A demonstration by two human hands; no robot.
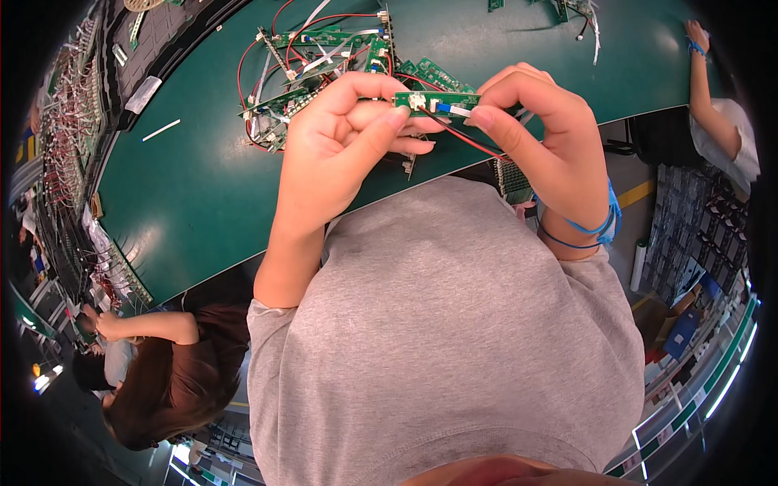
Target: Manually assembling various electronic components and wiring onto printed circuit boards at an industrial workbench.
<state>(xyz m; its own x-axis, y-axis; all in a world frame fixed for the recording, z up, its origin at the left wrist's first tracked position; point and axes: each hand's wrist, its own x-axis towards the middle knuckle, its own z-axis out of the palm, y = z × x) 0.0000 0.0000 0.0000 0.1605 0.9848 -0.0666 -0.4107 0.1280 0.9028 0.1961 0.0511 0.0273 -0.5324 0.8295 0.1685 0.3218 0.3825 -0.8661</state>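
A narrow green circuit board [447, 100] is held level above the near edge of the table. My left hand [328, 154] pinches its left end between thumb and fingers, beside a white connector [416, 101]. At the other end, the thumb and index finger of my right hand [555, 134] close on the board, next to a short white flat cable [459, 111] with a blue tip. Red and black wires [470, 142] trail from the board below my right hand. My fingertips hide both board ends.
Behind my hands, a tangled heap of boards and wires [316, 50] lies on the green table [203, 194]. More boards [563, 10] lie farther back. A white strip [161, 130] is at left, near a rack of wired boards [69, 121]. Co-workers [182, 364] are at both sides.
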